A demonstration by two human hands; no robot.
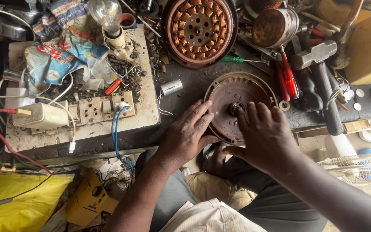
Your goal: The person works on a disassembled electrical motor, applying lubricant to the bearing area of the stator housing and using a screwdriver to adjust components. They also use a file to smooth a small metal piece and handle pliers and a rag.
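A round rusty brown motor cover [232,96] with a small centre hub lies flat at the near edge of a dark workbench [185,86]. My left hand [188,133] rests on its left rim with fingers spread and flat. My right hand [265,131] lies over its right half, fingertips next to the centre hub. Neither hand grips anything. Behind the cover sits a round stator with copper windings [199,31].
A hammer [320,77] and red-handled screwdrivers [289,79] lie to the right. A switch-and-socket board with blue wires [106,107], a white adapter [39,116], a light bulb [106,17] and plastic bags are left. A small grey capacitor [171,87] lies near the cover. A white fan guard [357,169] is at lower right.
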